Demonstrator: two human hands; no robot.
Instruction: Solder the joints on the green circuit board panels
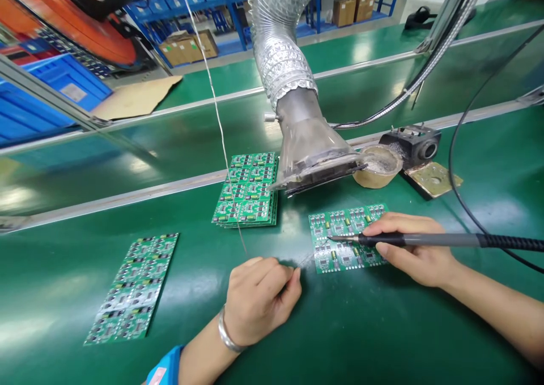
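Clamped around the handle of the grey, pen-shaped soldering iron (425, 239), the right hand (419, 249) holds it nearly level. Its metal tip lies over the left part of the green printed circuit board panel (340, 255), which sits flat on the glossy green bench mat (361, 339) partly under that hand.

Just left and nearer, the left hand (259, 300), with a silver bangle (227, 331) at the wrist, rests on the mat. Its thumb and forefinger are pinched together on a thin silvery solder wire (216, 113) that climbs out of the top of view.

A clear funnel-shaped fume hood (312, 147) on a ribbed aluminium duct (278, 39) hangs just beyond the panel. To its left is a stack of green circuit boards (249, 189). 1 more green board panel (136, 286) lies well to the left. Right of the hood stand a round tan pot (378, 167), a black iron stand (412, 144) and a yellow sponge tray (431, 178).
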